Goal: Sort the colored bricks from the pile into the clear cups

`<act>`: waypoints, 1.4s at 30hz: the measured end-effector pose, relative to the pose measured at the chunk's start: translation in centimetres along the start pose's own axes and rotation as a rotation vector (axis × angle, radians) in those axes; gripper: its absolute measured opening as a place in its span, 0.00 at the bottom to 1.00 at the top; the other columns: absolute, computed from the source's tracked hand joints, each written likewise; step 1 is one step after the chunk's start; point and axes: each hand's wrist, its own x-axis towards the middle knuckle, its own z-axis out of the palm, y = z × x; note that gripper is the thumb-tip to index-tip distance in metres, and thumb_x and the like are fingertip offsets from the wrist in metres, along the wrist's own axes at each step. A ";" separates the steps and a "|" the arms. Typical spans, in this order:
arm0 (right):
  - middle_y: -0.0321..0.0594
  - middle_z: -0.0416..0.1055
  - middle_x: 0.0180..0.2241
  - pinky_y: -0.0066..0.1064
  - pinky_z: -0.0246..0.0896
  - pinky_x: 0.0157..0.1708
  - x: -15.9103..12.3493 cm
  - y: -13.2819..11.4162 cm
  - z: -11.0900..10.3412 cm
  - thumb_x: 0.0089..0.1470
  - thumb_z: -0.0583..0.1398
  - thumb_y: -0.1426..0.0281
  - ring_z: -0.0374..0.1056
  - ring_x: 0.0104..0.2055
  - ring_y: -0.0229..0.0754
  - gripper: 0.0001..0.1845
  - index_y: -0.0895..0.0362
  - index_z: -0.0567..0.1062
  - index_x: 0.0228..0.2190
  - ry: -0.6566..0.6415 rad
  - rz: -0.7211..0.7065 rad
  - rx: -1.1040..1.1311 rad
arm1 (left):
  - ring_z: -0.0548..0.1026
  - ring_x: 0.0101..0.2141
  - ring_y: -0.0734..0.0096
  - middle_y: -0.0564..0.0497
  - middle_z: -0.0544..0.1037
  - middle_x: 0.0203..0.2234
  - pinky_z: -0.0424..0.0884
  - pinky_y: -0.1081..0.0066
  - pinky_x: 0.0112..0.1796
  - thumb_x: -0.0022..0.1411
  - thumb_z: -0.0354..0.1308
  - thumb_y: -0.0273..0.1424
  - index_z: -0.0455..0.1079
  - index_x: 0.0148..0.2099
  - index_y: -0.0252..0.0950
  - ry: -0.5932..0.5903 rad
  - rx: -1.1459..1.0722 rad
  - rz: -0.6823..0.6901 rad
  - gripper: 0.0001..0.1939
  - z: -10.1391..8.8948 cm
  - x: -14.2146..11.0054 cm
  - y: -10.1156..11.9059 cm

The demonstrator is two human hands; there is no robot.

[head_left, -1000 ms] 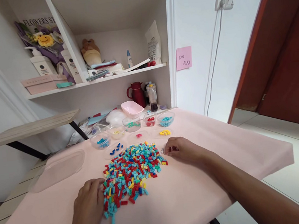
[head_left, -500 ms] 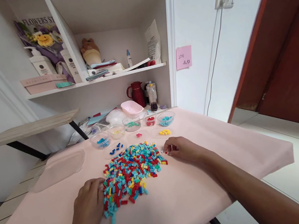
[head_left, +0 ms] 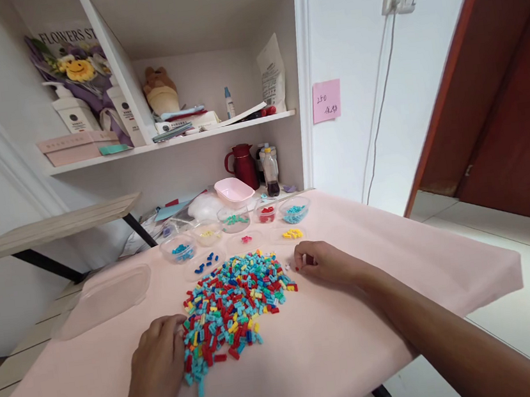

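A heap of small coloured bricks in red, teal, blue and yellow lies on the pink tablecloth. My left hand rests at the heap's near left edge, fingers curled against the bricks. My right hand lies at the heap's far right edge, fingertips pinched over a tiny red piece on the cloth. Beyond the heap stand several small clear bowls with sorted bricks: blue, yellow, green, red and teal.
A clear plastic lid lies at the left of the table. A pink tub, a red jug and bottles stand at the back under white shelves. A wooden board juts out at left. The table's right edge drops to the floor.
My right hand has slid slightly right and away from the heap, leaving a tiny red piece showing by its fingertips. My left hand has stayed put.
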 end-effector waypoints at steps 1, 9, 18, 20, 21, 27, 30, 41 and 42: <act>0.36 0.74 0.33 0.26 0.58 0.29 0.0 0.0 0.0 0.45 0.56 0.77 0.64 0.28 0.36 0.08 0.55 0.73 0.28 0.021 0.021 0.005 | 0.70 0.48 0.61 0.47 0.74 0.49 0.65 0.62 0.47 0.65 0.38 0.30 0.71 0.50 0.40 0.001 -0.001 0.003 0.21 0.0 0.0 0.0; 0.40 0.72 0.38 0.29 0.61 0.35 0.2 0.4 0.1 0.48 0.56 0.77 0.66 0.32 0.37 0.14 0.53 0.78 0.34 0.060 -0.016 -0.052 | 0.70 0.48 0.62 0.48 0.74 0.48 0.65 0.63 0.47 0.65 0.38 0.31 0.71 0.49 0.41 0.013 0.001 0.009 0.21 0.1 0.1 -0.1; 0.40 0.72 0.38 0.29 0.62 0.35 0.3 0.4 0.0 0.48 0.57 0.77 0.68 0.33 0.38 0.12 0.53 0.79 0.32 0.028 -0.017 -0.071 | 0.70 0.49 0.61 0.47 0.73 0.49 0.66 0.64 0.47 0.65 0.38 0.29 0.71 0.50 0.40 -0.014 0.041 -0.009 0.21 -0.3 0.0 0.4; 0.40 0.72 0.38 0.30 0.63 0.35 0.3 0.4 0.0 0.48 0.57 0.76 0.68 0.33 0.38 0.12 0.53 0.79 0.32 0.018 -0.014 -0.070 | 0.70 0.49 0.62 0.48 0.74 0.49 0.66 0.64 0.47 0.65 0.38 0.29 0.71 0.50 0.41 -0.007 0.043 -0.003 0.21 -0.4 0.0 0.5; 0.40 0.72 0.39 0.30 0.63 0.35 0.3 0.4 -0.1 0.48 0.58 0.76 0.68 0.33 0.39 0.12 0.53 0.79 0.32 0.012 -0.012 -0.069 | 0.71 0.48 0.62 0.48 0.74 0.49 0.66 0.64 0.47 0.65 0.38 0.29 0.71 0.49 0.41 -0.003 0.041 0.001 0.21 -0.4 -0.1 0.5; 0.40 0.73 0.39 0.30 0.63 0.36 0.4 0.6 0.0 0.48 0.58 0.75 0.68 0.34 0.39 0.12 0.53 0.79 0.32 0.011 0.015 -0.055 | 0.71 0.48 0.61 0.48 0.74 0.48 0.66 0.64 0.46 0.65 0.39 0.31 0.71 0.49 0.42 0.016 0.029 0.022 0.20 -0.1 -0.1 0.1; 0.40 0.73 0.39 0.31 0.63 0.36 0.4 0.8 0.0 0.47 0.58 0.75 0.68 0.34 0.40 0.12 0.53 0.79 0.33 0.008 0.024 -0.042 | 0.71 0.47 0.62 0.48 0.75 0.48 0.66 0.64 0.45 0.65 0.39 0.30 0.71 0.49 0.42 0.019 0.041 0.012 0.20 0.0 -0.1 0.0; 0.41 0.74 0.37 0.31 0.63 0.36 0.4 0.8 -0.1 0.47 0.60 0.74 0.69 0.35 0.42 0.12 0.53 0.80 0.34 -0.010 0.040 -0.039 | 0.70 0.47 0.61 0.48 0.74 0.48 0.66 0.62 0.46 0.65 0.39 0.32 0.71 0.48 0.42 0.017 -0.018 0.012 0.20 0.0 -0.1 -0.1; 0.41 0.74 0.37 0.32 0.63 0.36 0.4 0.7 -0.1 0.47 0.60 0.74 0.69 0.35 0.42 0.11 0.53 0.80 0.34 -0.013 0.038 -0.044 | 0.70 0.47 0.61 0.48 0.74 0.48 0.66 0.62 0.46 0.65 0.39 0.32 0.72 0.48 0.42 0.018 -0.018 0.012 0.20 0.0 0.0 -0.1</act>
